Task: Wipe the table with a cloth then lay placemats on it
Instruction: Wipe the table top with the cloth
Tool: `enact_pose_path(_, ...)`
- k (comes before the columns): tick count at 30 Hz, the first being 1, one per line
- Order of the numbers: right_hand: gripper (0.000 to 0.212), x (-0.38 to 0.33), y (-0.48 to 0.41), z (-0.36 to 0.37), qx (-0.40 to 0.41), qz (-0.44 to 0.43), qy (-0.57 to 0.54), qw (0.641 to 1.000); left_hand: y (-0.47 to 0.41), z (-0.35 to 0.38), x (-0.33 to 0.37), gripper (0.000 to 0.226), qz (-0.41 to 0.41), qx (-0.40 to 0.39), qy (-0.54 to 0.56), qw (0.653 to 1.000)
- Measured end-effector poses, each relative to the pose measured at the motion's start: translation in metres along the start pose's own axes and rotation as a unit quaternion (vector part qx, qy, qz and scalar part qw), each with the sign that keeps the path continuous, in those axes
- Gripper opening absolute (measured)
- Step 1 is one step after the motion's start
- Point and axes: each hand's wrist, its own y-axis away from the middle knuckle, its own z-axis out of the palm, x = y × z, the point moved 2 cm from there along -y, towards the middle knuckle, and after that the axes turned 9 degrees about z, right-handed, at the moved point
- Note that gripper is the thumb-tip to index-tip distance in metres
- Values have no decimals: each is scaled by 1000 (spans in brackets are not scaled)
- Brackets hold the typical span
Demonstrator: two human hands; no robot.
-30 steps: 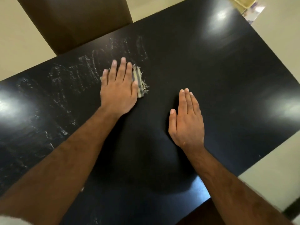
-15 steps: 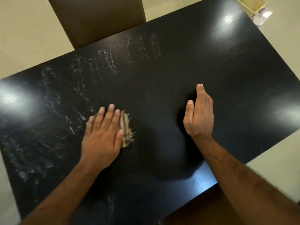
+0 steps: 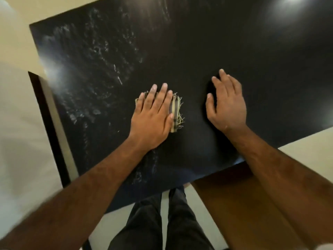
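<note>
While the left hand (image 3: 153, 120) lies flat, fingers straight and close together, pressing the folded, fringed cloth (image 3: 175, 112) onto the black counter (image 3: 252, 51) toward its near edge, the right hand (image 3: 227, 105) sits just to the right, fingers loosely spread, holding nothing. Pale wet streaks (image 3: 100, 69) mark the left and far-left of the counter; the right side shows only glare, so wiping looks roughly half done, right portion probably left. No placemats in view, so by my reading that whole step is yet to start.
</note>
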Motion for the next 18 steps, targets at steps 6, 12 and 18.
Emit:
enact_pose_path(6, 72, -57, 80, 11, -76, 42, 54, 995, 84, -3, -59, 71, -99, -37, -1, 994)
enact_pose_path(12, 73, -82, 91, 19, -80, 82, 73, 991, 38, -7, -41, 72, -110, -5, 4, 994)
enact_pose_path(18, 65, -84, 98, 17, -83, 43, 73, 993, 118, 11, -3, 74, 16, -26, 19, 999)
